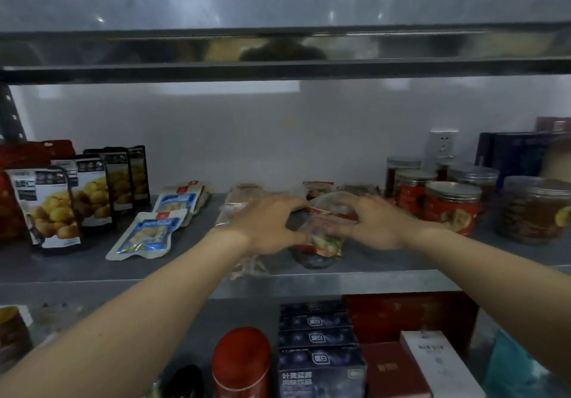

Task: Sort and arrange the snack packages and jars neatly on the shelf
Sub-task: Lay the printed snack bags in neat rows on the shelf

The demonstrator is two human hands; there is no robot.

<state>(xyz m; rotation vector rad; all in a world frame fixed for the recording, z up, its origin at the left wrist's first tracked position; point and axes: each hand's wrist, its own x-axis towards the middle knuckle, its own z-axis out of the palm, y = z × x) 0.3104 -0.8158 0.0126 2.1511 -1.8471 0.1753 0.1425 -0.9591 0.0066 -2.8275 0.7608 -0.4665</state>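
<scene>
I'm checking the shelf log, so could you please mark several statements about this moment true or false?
1. Both the left hand and the right hand hold the clear red-trimmed snack packet. True.
2. The blue-and-white packets stand upright. False: they lie flat.
3. The red-labelled jars stand right of the hands. True.
4. The red tin stands on the same shelf as the jars. False: it stands below that shelf.

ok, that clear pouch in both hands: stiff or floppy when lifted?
Probably floppy: the pouch is thin clear film, creased between left hand and right hand. Likely light; loose pieces inside may shift. Glossy film, could slip.
</scene>
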